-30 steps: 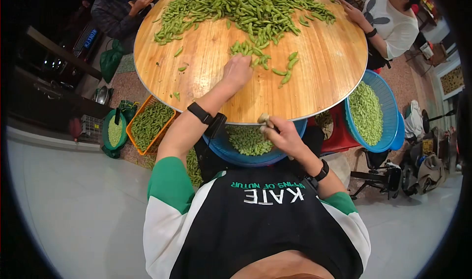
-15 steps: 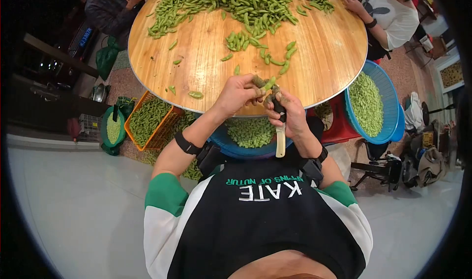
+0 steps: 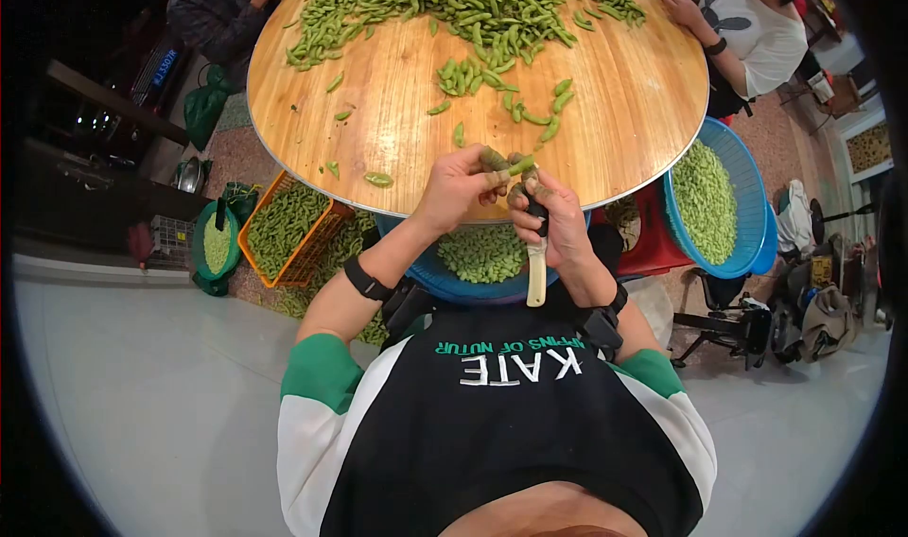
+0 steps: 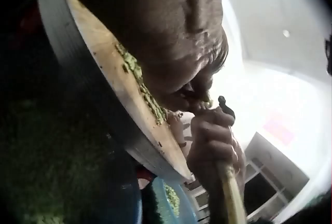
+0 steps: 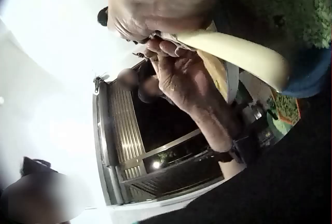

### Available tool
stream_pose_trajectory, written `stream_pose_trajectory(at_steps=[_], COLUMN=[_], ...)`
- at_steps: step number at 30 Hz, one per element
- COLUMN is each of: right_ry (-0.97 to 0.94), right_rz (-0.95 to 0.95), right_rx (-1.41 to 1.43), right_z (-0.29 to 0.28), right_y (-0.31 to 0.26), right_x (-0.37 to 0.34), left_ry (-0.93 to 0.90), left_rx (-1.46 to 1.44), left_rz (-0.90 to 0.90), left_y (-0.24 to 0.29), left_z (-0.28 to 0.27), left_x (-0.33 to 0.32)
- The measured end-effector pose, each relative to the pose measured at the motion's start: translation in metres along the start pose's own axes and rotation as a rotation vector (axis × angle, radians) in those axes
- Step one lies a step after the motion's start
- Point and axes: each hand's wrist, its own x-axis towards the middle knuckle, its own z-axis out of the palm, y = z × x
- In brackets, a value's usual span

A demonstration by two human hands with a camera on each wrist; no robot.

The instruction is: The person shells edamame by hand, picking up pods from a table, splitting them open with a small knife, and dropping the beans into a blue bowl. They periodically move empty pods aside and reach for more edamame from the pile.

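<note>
Over the near edge of the round wooden table (image 3: pixel 378 140), my left hand (image 3: pixel 454 192) pinches a green soybean pod (image 3: pixel 521 164) between thumb and fingertips. My right hand (image 3: pixel 560 220) curls round a tool with a black upper part and a cream handle (image 3: pixel 537 277); the handle points down towards my lap. Its thumb and forefinger meet the pod's far end. The tool's working end is hidden by the fingers. In the left wrist view, a dark tip (image 4: pixel 223 102) shows above the right fist. Below both hands, shelled beans (image 3: pixel 482 255) fill a blue basin (image 3: pixel 402 270).
Unshelled pods (image 3: pixel 463 12) are heaped at the table's far side, with several scattered nearer. To the left stand an orange crate (image 3: pixel 312 239) of pods and a green container (image 3: pixel 200 244) of beans. A blue basket (image 3: pixel 757 216) is at the right. Two people (image 3: pixel 747 26) sit opposite.
My left hand came back from the small cluster of pods on the table with a pod and met my right hand at the near edge. Since half a second ago both hands have barely moved.
</note>
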Motion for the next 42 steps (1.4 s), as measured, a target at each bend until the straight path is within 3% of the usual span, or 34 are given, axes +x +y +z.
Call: stream_pose_trajectory(at_steps=[1,3,10,12,13,15,16,20,22,23,25,26,28,29,31,32,34,38,40,42], right_ry=[-0.057,-0.119,-0.271,-0.137,-0.138,-0.159,-0.153,-0.12,-0.164,-0.161,-0.127,-0.127,-0.014,-0.013,0.093,0.092,0.136,0.21,0.147,0.106], right_rz=[0.043,0.087,0.213,0.221,0.221,0.211,0.236,0.258,0.199,0.199,0.172,0.173,0.045,0.045,-0.051,-0.053,-0.206,-0.382,-0.713,-0.772], right_rx=[0.069,0.134,0.349,0.478,0.478,0.409,0.39,0.394,0.363,0.364,0.269,0.269,-0.169,-0.168,-0.431,-0.431,-0.746,-0.875,-1.201,-1.303], right_z=[0.0,0.0,-0.002,-0.015,-0.015,-0.013,-0.01,-0.008,-0.012,-0.013,-0.01,-0.008,-0.005,-0.005,-0.004,-0.003,0.0,0.001,-0.006,-0.007], right_y=[-0.003,-0.006,-0.004,0.003,0.004,0.007,0.004,0.007,0.011,0.011,0.007,0.005,0.004,0.006,0.01,0.009,0.007,0.007,0.01,0.008], right_x=[0.0,0.0,-0.003,0.003,0.003,0.001,0.001,0.001,0.0,-0.001,-0.003,-0.004,-0.008,-0.007,-0.005,-0.005,-0.005,-0.003,0.0,0.0], left_ry=[0.001,-0.147,-0.313,-0.069,-0.069,-0.069,-0.046,-0.108,0.046,0.044,0.077,0.078,-0.015,-0.015,0.111,0.111,0.082,0.086,0.075,0.081], left_rx=[0.001,-0.366,-0.77,-0.157,-0.157,0.917,1.115,1.402,0.656,0.655,0.097,0.096,-0.164,-0.164,0.251,0.253,0.682,0.88,0.889,0.887], left_rz=[0.003,-0.269,-0.359,-0.059,-0.059,0.419,0.674,0.787,0.237,0.234,-0.18,-0.179,-0.263,-0.264,-0.144,-0.143,0.185,0.368,0.383,0.401], left_y=[0.0,0.003,-0.002,-0.005,0.007,0.029,0.026,0.018,0.021,0.02,0.017,0.016,0.016,0.015,0.02,0.015,0.006,0.004,0.006,0.008], left_z=[-0.005,-0.015,-0.008,-0.006,-0.002,0.003,0.002,-0.004,0.007,0.008,0.006,0.004,0.002,0.005,0.022,0.023,0.022,0.025,0.027,0.033], left_x=[0.002,0.005,-0.001,0.002,-0.002,-0.011,-0.009,-0.011,-0.018,-0.018,-0.018,-0.017,-0.019,-0.02,-0.026,-0.027,-0.029,-0.035,-0.038,-0.042])
